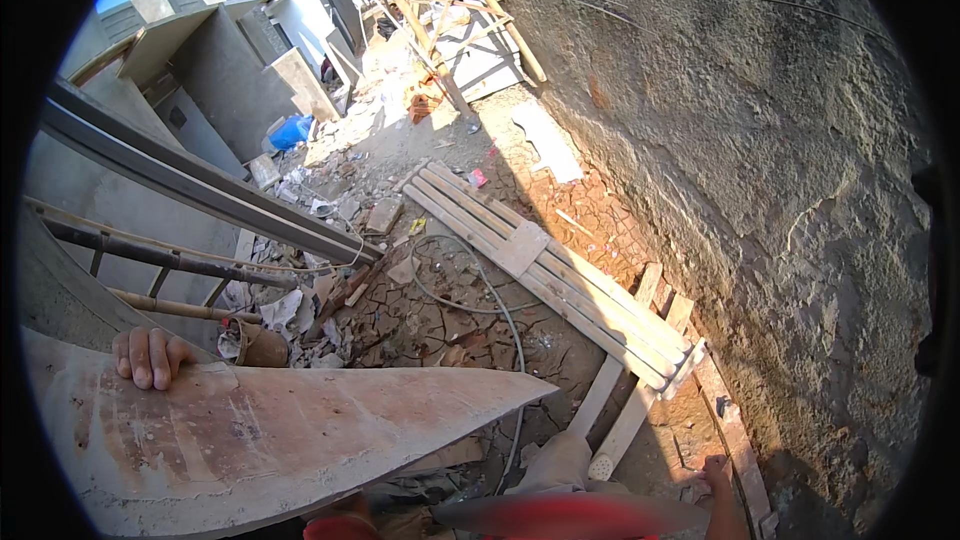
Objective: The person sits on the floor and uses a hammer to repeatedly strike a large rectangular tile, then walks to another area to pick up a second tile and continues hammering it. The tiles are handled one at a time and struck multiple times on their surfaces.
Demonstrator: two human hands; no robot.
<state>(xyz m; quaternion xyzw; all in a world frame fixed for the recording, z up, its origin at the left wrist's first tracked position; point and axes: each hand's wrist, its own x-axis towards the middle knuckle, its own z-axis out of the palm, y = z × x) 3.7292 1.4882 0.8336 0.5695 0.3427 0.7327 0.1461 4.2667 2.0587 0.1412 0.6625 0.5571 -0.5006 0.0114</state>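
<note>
A wide, flat board [270, 430], stained reddish brown and grey with a rough pale edge, slants across the lower left and narrows to a point at its right end. Over its far edge curl the fingers of my left hand [150, 357], closed on the board; the thumb is hidden. Low on the right, my right hand [714, 470] is small in view beside a long plank [735, 440] at the wall's foot. Its fingers look curled, and I cannot make out what is in them, if anything.
Several pale wooden poles [480, 220] lie side by side, crossed by a small flat piece [522, 248]. A grey hose [520, 350] loops over cracked mud. Rough wall [740, 140] rises on the right; a ladder [160, 265] and rubble [300, 310] are left, a wooden trestle [440, 20] beyond.
</note>
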